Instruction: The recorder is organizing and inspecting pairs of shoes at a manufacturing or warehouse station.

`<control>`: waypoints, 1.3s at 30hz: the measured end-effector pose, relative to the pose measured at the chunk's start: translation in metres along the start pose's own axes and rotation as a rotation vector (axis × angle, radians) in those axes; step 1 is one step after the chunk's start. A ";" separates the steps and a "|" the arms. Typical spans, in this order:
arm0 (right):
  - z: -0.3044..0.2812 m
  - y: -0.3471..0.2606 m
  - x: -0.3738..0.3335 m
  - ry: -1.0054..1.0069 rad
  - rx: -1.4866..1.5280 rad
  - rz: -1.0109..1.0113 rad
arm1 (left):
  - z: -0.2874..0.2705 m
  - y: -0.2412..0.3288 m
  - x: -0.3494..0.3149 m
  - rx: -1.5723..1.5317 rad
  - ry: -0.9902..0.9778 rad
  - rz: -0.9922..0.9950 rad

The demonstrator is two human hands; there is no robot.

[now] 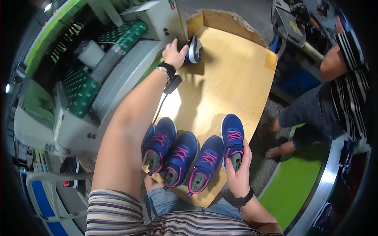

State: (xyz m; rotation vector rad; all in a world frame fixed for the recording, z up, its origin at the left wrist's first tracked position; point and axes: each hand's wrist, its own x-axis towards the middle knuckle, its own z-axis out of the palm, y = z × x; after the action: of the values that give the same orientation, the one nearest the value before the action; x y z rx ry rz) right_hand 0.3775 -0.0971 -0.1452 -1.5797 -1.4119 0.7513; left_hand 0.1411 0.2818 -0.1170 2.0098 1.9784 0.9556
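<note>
At the far left of the wooden table my left hand (pixel 174 54) is closed about a dark blue shoe (pixel 193 52), tipped so its white sole faces right. Its fingers are bent, and the palm side is hidden. Nearer to me, my right hand (pixel 240 173) grips the heel of a blue sneaker (pixel 232 133) with pink laces, thumb and fingers on either side of the opening. To its left stand matching sneakers, one in the middle (pixel 208 159), one beside it (pixel 182 155) and another (pixel 162 137), toes away from me. Grey-green forms sit inside them. One more is partly hidden behind my left forearm.
The wooden tabletop (pixel 232 67) has a raised board at its far end. A pale machine with green dotted rollers (pixel 80 92) stands at left. On the right are a green conveyor belt (pixel 291 181) and another person in a striped top (pixel 350 94).
</note>
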 end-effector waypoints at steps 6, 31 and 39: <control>-0.002 -0.004 0.007 -0.051 0.019 0.026 | 0.040 0.010 0.025 -0.504 -0.471 -0.652; 0.006 0.007 0.002 0.033 0.014 -0.128 | -0.273 -0.017 -0.223 -0.318 -0.431 -0.092; 0.005 0.016 -0.002 0.048 0.019 -0.179 | -0.270 -0.079 -0.287 0.242 -0.152 -0.200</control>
State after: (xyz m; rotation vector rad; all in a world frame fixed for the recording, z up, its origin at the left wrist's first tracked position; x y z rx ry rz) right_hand 0.3799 -0.0972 -0.1623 -1.4256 -1.4836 0.6155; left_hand -0.0470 -0.0649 -0.0400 1.8844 2.2454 0.5264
